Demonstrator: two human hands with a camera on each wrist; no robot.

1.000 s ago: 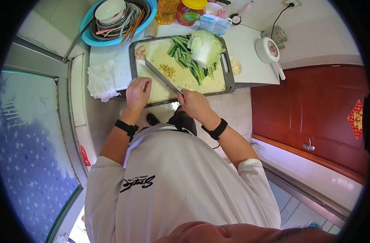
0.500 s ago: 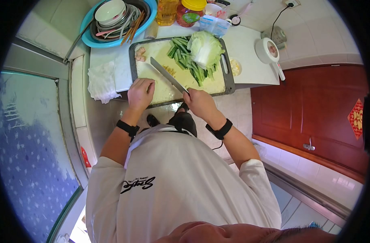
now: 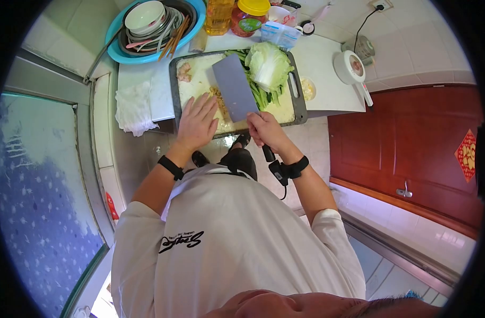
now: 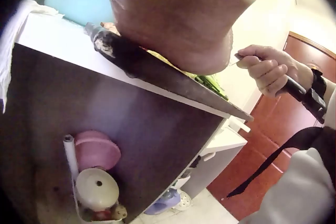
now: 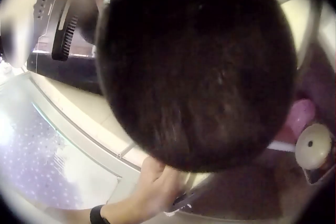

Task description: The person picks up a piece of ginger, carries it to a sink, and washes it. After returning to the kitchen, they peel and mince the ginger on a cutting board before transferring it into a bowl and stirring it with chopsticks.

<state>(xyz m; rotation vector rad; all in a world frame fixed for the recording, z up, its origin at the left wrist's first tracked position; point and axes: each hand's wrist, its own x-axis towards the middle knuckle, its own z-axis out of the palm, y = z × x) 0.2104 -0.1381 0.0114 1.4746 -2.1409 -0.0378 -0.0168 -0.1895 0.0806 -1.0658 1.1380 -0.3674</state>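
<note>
My right hand (image 3: 266, 130) grips a cleaver (image 3: 235, 87) by its dark handle. In the head view the broad grey face of the blade shows, tilted over the cutting board (image 3: 197, 126) and overlapping part of the greens. With fingers extended, my left hand (image 3: 198, 123) lies low over the board, fingertips right at a small heap of chopped yellowish bits (image 3: 218, 98) beside the blade. Light pinkish pieces (image 3: 184, 72) sit at the board's upper left. Cut green stalks (image 3: 263, 96) and a leafy cabbage piece (image 3: 269, 66) lie to the right. The handle's dark end (image 5: 199, 77) blocks most of the right wrist view.
A blue basin (image 3: 113, 49) of bowls and chopsticks stands behind left, near an oil bottle (image 3: 218, 16) and a yellow-lidded jar (image 3: 246, 21). A white cloth (image 3: 133, 106) hangs at the counter's left edge. A small dish (image 3: 308, 88) and a white handled pot (image 3: 349, 66) are right.
The cleaver has turned from nearly edge-on to showing its broad face and moved right. My left hand has uncurled and reached forward to the chopped bits.
</note>
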